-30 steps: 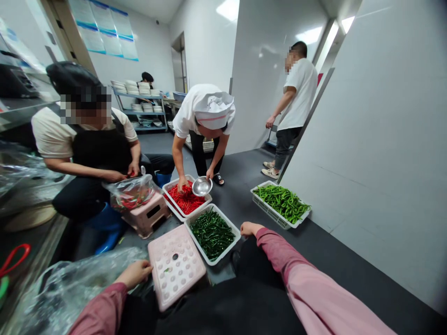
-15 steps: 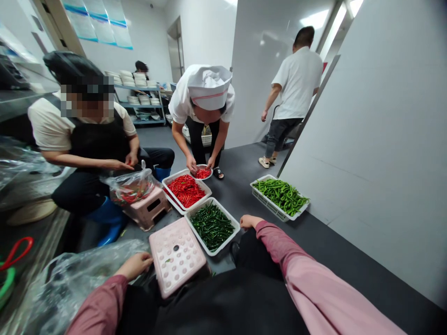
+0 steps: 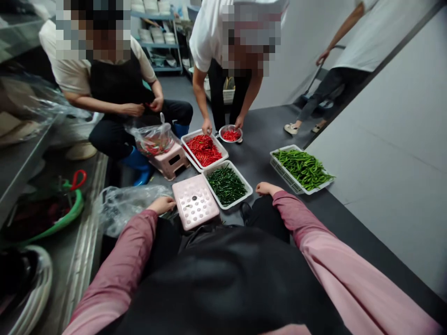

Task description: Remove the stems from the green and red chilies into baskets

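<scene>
Both bare hands were low before the seated wearer, counting clock directions from that seat with twelve straight ahead. Left hand [image 3: 162, 204] at half past ten had its fingers loosely curled beside the edge of a pale pink plastic stool [image 3: 195, 204] with a dimpled top; whether the fingertips touched it or held anything could not be told. Right hand [image 3: 267, 188] at one o'clock was bent at the wrist over a black-clad knee [image 3: 268, 216], its fingers folded under and their grip hidden.

At half past nine stood a green-rimmed basin [image 3: 78, 202], its dark contents too blurred to tell, with a red loop-shaped handle [image 3: 78, 179] at its edge. A crumpled clear plastic bag [image 3: 120, 209] lay at ten. At eleven sat a person in a black apron [image 3: 115, 81] and blue boots, both hands together above a clear bag of red and green pieces [image 3: 155, 143] on a second pink stool [image 3: 161, 164]. The dimpled stool, nearer, was also at eleven.

Just before twelve was a white plastic basket [image 3: 215, 165] of thin red chillies [image 3: 206, 151]; at twelve, just nearer, a white basket [image 3: 239, 200] of dark green chillies [image 3: 226, 184]. Beyond, a person in a white shirt [image 3: 207, 39] bent over, one hand at the red chillies, the other at a round metal bowl [image 3: 231, 134] of red pieces. Past one o'clock was a perforated white basket [image 3: 284, 176] heaped with light green peppers [image 3: 303, 167].
</scene>
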Tool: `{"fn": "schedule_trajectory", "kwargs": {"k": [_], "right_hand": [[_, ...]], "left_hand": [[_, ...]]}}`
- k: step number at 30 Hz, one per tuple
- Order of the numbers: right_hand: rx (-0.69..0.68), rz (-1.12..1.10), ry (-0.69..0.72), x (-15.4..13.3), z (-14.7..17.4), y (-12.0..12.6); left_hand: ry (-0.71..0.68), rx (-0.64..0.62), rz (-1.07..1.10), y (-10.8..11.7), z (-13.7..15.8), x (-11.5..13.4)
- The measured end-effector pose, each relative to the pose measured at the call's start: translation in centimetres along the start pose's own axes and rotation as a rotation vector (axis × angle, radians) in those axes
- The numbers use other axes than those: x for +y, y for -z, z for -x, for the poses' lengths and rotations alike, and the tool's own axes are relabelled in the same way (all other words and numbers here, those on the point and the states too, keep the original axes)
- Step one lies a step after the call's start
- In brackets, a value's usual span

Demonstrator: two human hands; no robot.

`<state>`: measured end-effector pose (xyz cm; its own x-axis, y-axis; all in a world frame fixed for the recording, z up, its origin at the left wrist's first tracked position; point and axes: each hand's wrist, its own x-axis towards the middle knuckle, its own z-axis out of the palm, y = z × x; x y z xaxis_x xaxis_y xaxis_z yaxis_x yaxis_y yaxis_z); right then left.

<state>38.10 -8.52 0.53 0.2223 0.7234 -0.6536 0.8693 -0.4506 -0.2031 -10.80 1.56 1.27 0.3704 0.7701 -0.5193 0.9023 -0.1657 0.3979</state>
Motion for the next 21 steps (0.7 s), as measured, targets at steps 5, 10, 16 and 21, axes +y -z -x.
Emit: {"fn": "schedule_trajectory", "kwargs": {"k": [5,10,16,21], "right_hand": [[0.003,-0.010,-0.007,0.01,-0.24,0.11],[0.000,-0.020,-0.016,-0.27,0.36,0.25],[0.004,-0.034,-0.035,-0.34,0.54,0.12],[0.002,-0.034,-0.045,-0.38,0.60,0.18]], "left_hand": [[0.041,-0.009,0.006,0.08,0.16,0.07],[0.055,0.005,0.012,0.14,0.37,0.45],[0.033,0.014,0.041,0.32,0.82,0.87],[0.028,0.010,0.034,0.39,0.91,0.87]]}}
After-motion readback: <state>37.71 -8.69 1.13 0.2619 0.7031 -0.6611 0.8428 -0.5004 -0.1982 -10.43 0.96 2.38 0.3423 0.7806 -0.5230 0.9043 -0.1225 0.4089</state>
